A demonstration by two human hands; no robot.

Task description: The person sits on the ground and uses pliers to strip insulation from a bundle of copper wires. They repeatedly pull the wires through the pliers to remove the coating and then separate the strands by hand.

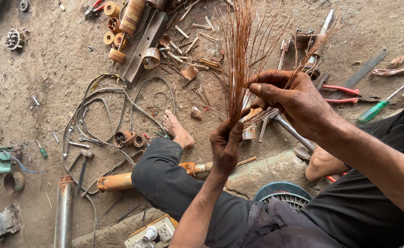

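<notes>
My left hand (225, 144) is closed around the lower end of a bundle of thin copper wire strands (239, 59), which fans upward. Just to the right and above it, my right hand (291, 101) pinches a few of those strands, and they stick out past its fingers toward the upper right. I sit on the dirt floor in dark trousers, my bare left foot (176, 131) stretched out in front and my bare right foot (321, 163) tucked under my right arm.
Tools and scrap litter the floor: red-handled pliers (344, 94), a green-handled screwdriver (374, 110), a hammer (83, 165), loose cables (105, 105), paper tubes (117, 32), metal bars, an orange-handled tool (119, 181) under my leg, a fan guard (282, 193), a white socket box (153, 234).
</notes>
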